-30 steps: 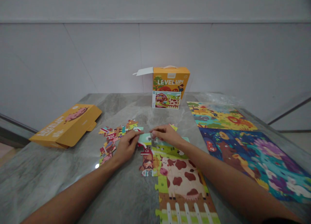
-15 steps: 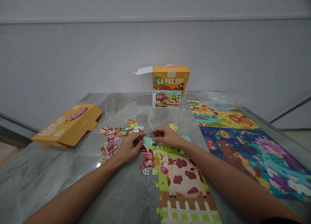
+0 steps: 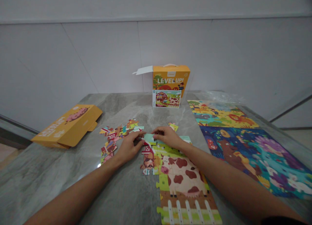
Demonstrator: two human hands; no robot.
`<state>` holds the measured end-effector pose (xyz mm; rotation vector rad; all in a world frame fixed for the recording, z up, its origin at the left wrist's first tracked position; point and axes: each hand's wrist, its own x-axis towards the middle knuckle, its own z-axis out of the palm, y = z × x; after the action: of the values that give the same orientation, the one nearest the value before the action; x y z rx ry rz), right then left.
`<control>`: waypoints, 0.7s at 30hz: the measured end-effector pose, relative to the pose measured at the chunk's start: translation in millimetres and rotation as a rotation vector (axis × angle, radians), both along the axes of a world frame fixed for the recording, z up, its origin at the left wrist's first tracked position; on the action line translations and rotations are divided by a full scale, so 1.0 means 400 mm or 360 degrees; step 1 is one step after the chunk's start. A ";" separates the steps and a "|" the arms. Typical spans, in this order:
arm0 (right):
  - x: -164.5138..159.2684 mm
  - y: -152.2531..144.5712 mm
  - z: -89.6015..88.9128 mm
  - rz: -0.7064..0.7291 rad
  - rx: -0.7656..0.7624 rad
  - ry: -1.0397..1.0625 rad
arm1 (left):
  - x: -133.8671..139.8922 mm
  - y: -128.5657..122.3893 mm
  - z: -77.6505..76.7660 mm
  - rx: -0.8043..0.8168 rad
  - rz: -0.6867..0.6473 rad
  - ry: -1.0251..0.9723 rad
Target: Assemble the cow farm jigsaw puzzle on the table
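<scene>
A partly joined farm puzzle [image 3: 181, 176], with a spotted cow above a white fence, lies in front of me. At its upper left corner, a light-blue puzzle piece [image 3: 149, 138] with a bit of barn roof sits between my hands. My left hand [image 3: 131, 145] is closed, thumb and fingers pinching the left side of this piece. From the other side, my right hand [image 3: 167, 136] curls its fingertips onto the same piece, its wrist over the puzzle's top edge. Below the piece are a red barn door [image 3: 146, 149] and a farmer figure [image 3: 148, 165].
Loose puzzle pieces [image 3: 112, 137] lie left of my left hand; another piece [image 3: 173, 126] lies beyond my right. A yellow box [image 3: 67, 124] rests far left. A picture card [image 3: 168, 99] leans on an upright box [image 3: 172, 77]. Two finished puzzles [image 3: 243, 153] lie right, by clear plastic [image 3: 220, 97].
The light-blue piece has shifted slightly away from me, and more of the red barn door shows below it. My hands have stayed nearly in place, fingers adjusting a little.
</scene>
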<state>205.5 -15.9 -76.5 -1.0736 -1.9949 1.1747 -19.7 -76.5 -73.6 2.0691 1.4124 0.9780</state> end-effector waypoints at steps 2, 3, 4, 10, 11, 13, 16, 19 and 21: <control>-0.001 -0.002 0.005 -0.0001 0.0015 -0.0011 | -0.001 0.001 -0.002 -0.0006 -0.0008 0.0010; -0.001 -0.004 0.007 0.0001 0.0018 -0.0020 | -0.001 0.001 -0.003 -0.0008 -0.0017 0.0015; -0.001 -0.004 0.009 0.0002 0.0020 -0.0028 | -0.002 0.001 -0.004 -0.0009 -0.0027 0.0021; -0.001 -0.005 0.011 0.0014 0.0043 -0.0057 | -0.003 0.003 -0.007 -0.0001 -0.0060 0.0076; 0.000 -0.004 0.011 0.0019 0.0045 -0.0060 | -0.004 0.003 -0.008 0.0008 -0.0061 0.0088; 0.000 -0.004 0.009 0.0022 0.0047 -0.0066 | -0.004 0.004 -0.007 0.0044 -0.0082 0.0120; 0.000 -0.006 0.010 0.0019 0.0054 -0.0084 | -0.002 0.002 -0.003 0.0158 -0.0160 0.0181; -0.001 -0.008 0.011 -0.0006 0.0080 -0.0120 | 0.001 -0.002 0.003 0.0297 -0.0203 0.0241; -0.002 -0.009 0.011 -0.0019 0.0096 -0.0146 | 0.004 -0.004 0.005 0.0363 -0.0206 0.0292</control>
<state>204.9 -19.6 -72.0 -1.1255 -2.0769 1.0700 -18.3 -78.2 -71.5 2.4392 1.2828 0.9540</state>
